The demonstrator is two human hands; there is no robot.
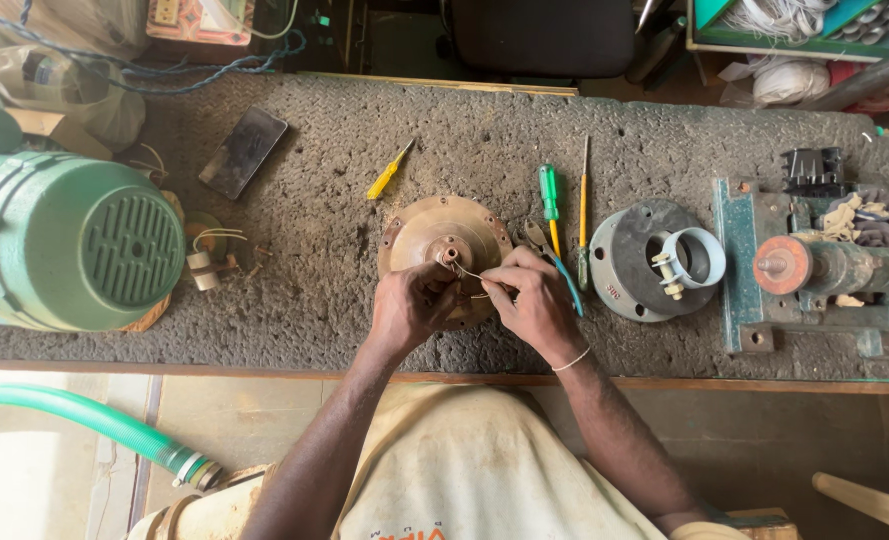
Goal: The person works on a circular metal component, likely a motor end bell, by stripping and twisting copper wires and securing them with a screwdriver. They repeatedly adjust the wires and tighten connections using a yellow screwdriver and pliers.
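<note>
A round brown metal motor cover [442,232] lies on the rough grey bench mat [364,130], with a short shaft stub at its middle. My left hand [411,305] rests on the cover's near edge, its fingers pinched on thin pale wires [469,272] coming from the centre. My right hand [536,300] pinches the same wires from the right, and a thin band circles its wrist. Both hands hide the cover's near part.
A green motor [64,240] stands at the left, with a dark phone [243,152] behind it. A yellow screwdriver [388,172], green screwdriver [549,195], pliers [554,262], grey round plate [639,262] and a teal winding stand [814,270] lie around. A green hose [94,425] runs below.
</note>
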